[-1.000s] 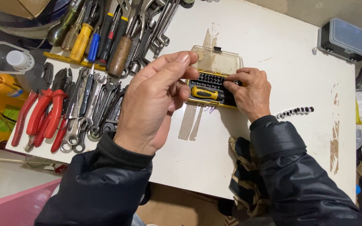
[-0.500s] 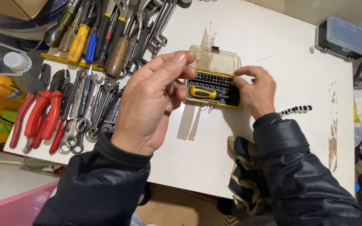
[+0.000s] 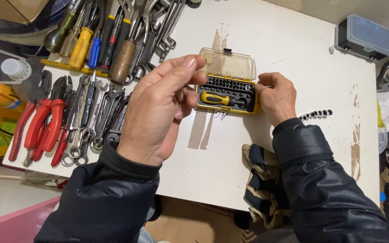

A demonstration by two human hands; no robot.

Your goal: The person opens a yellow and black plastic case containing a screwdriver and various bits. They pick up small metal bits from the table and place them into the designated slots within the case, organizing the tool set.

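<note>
Centrally, open yellow plastic bit case [image 3: 228,96] with clear lid on white tabletop [image 3: 266,45]; right hand [image 3: 276,96] grips its edge, left hand [image 3: 158,112] fingers loosely curled, touching its left end.

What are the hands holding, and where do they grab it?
The right hand holds the open yellow bit case by its right end. The left hand hovers at the case's left end; whether its grip holds something cannot be told.

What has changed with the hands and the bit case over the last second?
Little. The left hand stays raised at the left end of the open yellow plastic screwdriver-bit case, and the right hand stays at its right end. Case, black-and-yellow screwdriver and loose row of black bits have not visibly moved.
</note>
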